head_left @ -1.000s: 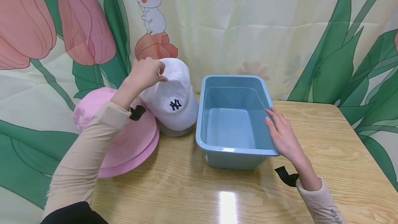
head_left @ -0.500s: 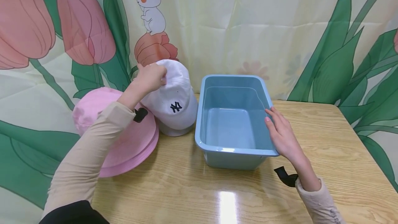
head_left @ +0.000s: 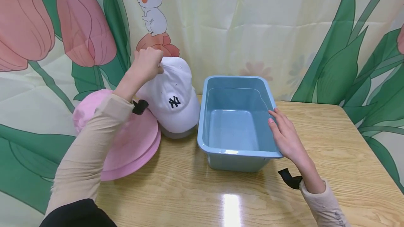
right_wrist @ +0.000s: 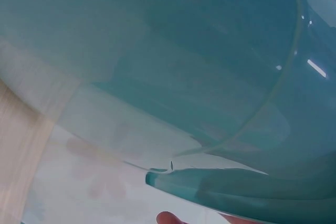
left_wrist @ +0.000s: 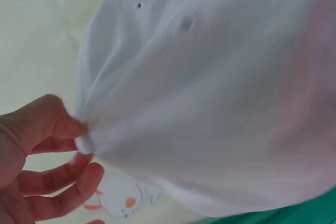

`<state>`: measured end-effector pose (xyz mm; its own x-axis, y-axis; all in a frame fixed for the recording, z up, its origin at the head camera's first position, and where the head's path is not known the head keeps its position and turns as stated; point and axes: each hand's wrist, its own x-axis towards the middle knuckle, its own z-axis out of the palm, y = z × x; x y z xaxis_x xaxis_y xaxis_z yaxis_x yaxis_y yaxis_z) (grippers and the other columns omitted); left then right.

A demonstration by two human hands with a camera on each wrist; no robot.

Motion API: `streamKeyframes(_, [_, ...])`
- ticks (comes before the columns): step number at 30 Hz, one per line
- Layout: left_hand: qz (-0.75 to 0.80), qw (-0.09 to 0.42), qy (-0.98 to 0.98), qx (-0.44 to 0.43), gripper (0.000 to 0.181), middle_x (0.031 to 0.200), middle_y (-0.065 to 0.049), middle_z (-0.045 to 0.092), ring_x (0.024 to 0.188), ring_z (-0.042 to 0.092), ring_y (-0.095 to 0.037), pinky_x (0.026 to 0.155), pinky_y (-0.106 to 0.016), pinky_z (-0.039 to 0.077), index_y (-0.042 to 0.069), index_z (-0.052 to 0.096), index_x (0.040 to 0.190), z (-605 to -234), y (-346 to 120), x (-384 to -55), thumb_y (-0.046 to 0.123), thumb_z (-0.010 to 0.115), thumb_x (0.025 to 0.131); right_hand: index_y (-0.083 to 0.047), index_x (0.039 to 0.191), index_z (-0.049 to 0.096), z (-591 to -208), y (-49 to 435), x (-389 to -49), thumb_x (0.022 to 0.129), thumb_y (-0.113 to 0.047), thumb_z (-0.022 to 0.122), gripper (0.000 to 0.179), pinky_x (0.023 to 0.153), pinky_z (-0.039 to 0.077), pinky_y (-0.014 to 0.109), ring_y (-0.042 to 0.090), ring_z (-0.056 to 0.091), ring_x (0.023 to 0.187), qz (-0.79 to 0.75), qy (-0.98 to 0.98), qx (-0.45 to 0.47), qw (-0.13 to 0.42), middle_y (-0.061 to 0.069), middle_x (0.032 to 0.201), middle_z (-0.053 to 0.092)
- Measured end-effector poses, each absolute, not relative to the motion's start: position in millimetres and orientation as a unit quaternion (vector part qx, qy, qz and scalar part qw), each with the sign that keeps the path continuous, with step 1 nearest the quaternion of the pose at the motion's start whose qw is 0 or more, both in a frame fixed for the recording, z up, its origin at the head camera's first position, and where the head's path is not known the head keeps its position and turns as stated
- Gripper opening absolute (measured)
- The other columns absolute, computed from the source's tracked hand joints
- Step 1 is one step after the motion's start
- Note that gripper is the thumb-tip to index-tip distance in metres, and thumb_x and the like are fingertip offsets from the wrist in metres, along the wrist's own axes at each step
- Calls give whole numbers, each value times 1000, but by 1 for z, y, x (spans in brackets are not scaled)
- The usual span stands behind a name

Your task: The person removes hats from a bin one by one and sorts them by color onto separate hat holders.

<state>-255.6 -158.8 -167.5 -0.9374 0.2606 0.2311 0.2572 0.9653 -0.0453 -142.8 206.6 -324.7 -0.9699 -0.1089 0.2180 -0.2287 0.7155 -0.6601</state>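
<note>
My left hand [head_left: 146, 65] pinches the fabric at the top of a white baseball cap [head_left: 181, 88] with a dark "NY" logo. In the left wrist view, thumb and fingers squeeze a gathered bit of the crown, which stretches into folds. The cap stands crown up, its brim towards me, and a grey brim edge shows beneath it. On the right rim of a blue plastic tub [head_left: 231, 152] rests my right hand [head_left: 286, 137], fingers extended. Only small parts of that hand appear at the bottom of the right wrist view, beside the tub's wall [right_wrist: 220, 103].
Stacked pink brimmed hats [head_left: 134, 150] lie left of the cap, partly hidden by my left sleeve [head_left: 85, 153]. The tub stands close to the cap's right on a wooden table [head_left: 176, 192]. A printed curtain [head_left: 221, 27] hangs behind the table.
My left hand closed on the cap's crown, then moved up and slightly back. The crown is pulled up and the logo has shifted a little up and left. My right hand stays put.
</note>
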Motion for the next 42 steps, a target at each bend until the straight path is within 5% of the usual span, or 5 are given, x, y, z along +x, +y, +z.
streamKeyframes(4, [-26,143,-982,-122,15,92,-23,55,86,49,-38,72,-46,42,-5,54,96,-154,-161,-269,5,52,85,2,137,29,-324,207,-143,97,-35,26,54,96,16,67,47,15,131,367,-923,89,79,23,146,16])
streamKeyframes(8, [-48,146,-980,-126,19,102,-24,53,93,46,-38,82,-47,40,-5,53,103,-157,-163,-278,5,49,87,2,137,29,-324,207,-143,97,-35,26,54,97,15,66,47,14,131,368,-922,88,80,23,146,16])
streamKeyframes(19, [-20,-3,-985,-174,12,88,-16,58,80,52,-29,66,-36,42,0,59,86,-183,-157,-264,8,63,78,1,137,29,-324,210,-141,97,-35,26,54,97,16,66,46,14,132,367,-923,87,74,22,147,15])
streamKeyframes(34, [-1,10,-987,-161,7,86,-15,58,75,53,-30,57,-35,40,3,59,83,-202,-162,-251,7,62,78,1,136,30,-324,209,-143,97,-36,27,54,96,15,67,46,14,132,369,-922,88,73,21,147,15])
streamKeyframes(42, [10,84,-977,-197,10,87,-16,59,77,55,-32,63,-43,41,2,57,86,-208,-161,-253,5,61,78,2,136,29,-325,208,-142,97,-36,26,54,96,15,67,48,14,131,367,-923,90,73,22,147,14])
